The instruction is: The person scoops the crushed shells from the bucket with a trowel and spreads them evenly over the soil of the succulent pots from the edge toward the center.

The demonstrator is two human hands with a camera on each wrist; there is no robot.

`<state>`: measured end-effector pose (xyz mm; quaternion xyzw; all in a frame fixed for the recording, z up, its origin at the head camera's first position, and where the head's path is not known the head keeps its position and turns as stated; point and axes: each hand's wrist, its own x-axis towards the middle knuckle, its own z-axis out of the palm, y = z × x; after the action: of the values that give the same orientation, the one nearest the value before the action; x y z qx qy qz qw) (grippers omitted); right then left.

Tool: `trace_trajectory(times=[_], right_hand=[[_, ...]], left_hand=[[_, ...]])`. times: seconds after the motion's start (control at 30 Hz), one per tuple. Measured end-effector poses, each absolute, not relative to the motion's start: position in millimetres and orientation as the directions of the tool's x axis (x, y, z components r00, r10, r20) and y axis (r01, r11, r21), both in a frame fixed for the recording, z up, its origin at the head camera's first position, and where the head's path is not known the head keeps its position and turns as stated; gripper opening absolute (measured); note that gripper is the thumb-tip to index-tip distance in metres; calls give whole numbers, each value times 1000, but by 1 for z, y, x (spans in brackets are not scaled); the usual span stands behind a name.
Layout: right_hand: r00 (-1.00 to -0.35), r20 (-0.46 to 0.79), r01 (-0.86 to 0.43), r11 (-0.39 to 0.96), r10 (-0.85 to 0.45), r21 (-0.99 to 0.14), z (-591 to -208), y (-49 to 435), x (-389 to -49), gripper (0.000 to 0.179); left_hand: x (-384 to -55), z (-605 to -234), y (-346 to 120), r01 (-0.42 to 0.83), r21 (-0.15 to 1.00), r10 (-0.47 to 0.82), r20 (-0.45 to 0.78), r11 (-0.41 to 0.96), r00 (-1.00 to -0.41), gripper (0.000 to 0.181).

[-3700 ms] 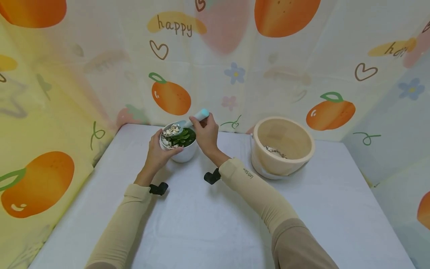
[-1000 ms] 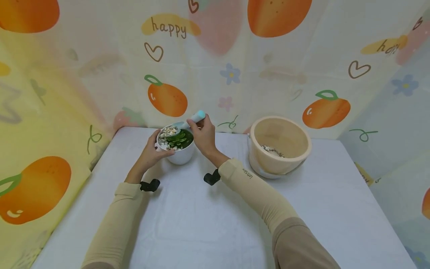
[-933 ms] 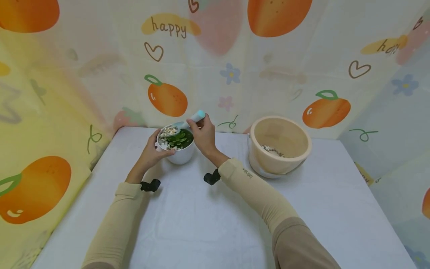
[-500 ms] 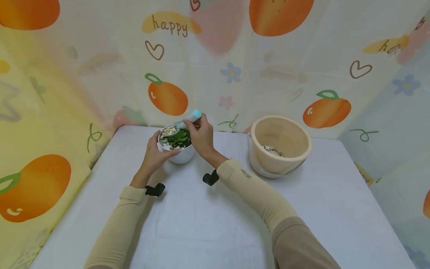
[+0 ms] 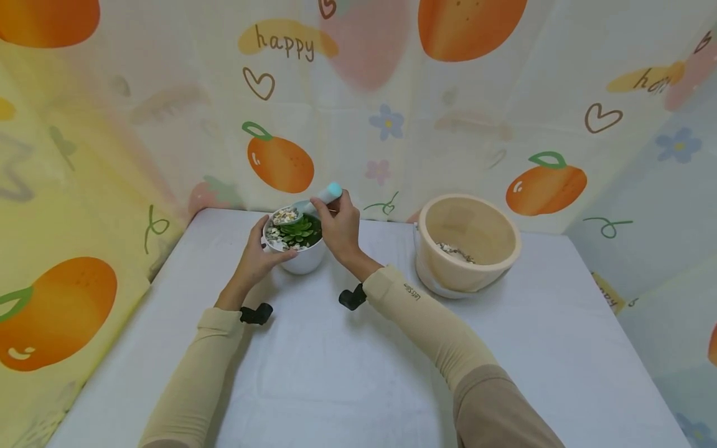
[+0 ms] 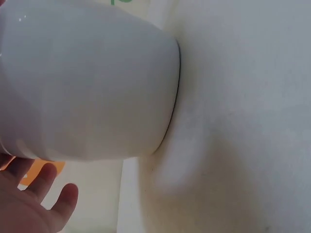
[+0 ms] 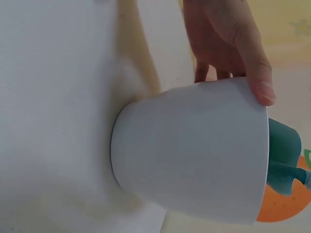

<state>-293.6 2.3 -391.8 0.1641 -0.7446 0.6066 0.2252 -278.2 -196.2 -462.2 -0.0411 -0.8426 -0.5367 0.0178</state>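
A white flower pot (image 5: 303,262) stands near the back edge of the table, with a green succulent (image 5: 298,231) growing in it and pale pebbles over its left part. My left hand (image 5: 252,260) holds the pot from the left, thumb at the near rim; the right wrist view shows that thumb pressed to the pot wall (image 7: 194,150). My right hand (image 5: 342,230) pinches the light blue handle of a small trowel (image 5: 325,196). Its blade, bearing pebbles (image 5: 286,216), lies over the left of the pot opening. The teal blade (image 7: 283,145) rises past the rim in the right wrist view.
To the right stands a large cream bucket (image 5: 469,274) with a few pebbles and dark bits at its bottom. A white cloth (image 5: 347,373) covers the table. A fruit-print curtain (image 5: 347,143) hangs close behind the pot and along both sides.
Over the last half second the trowel handle and right hand have shifted slightly right. The left hand keeps its hold on the pot, and the bucket has stayed put.
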Motion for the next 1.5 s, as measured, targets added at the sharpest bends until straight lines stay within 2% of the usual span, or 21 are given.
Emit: trace_trajectory(times=[0.4, 0.6, 0.77, 0.93, 1.27, 1.5], right_hand=[[-846, 533, -515, 209, 36, -831, -391, 1, -292, 28], [-837, 546, -528, 213, 33, -822, -390, 1, -292, 27], [-812, 584, -567, 218, 17, -794, -387, 0, -295, 27], [-815, 579, -561, 229, 17, -796, -387, 0, -295, 29], [-777, 630, -605, 259, 15, -753, -383, 0, -288, 33], [-773, 634, -607, 270, 19, -747, -383, 0, -290, 33]], left_hand=[[-273, -464, -184, 91, 866, -59, 138, 492, -989, 110], [-271, -459, -186, 64, 842, -45, 104, 536, -994, 112], [-274, -456, -193, 75, 860, 5, 84, 505, -996, 111], [-277, -456, -195, 91, 879, 28, 88, 468, -996, 110], [-274, -463, -180, 93, 889, -86, 146, 449, -986, 109], [-269, -461, -175, 48, 878, -119, 119, 477, -986, 113]])
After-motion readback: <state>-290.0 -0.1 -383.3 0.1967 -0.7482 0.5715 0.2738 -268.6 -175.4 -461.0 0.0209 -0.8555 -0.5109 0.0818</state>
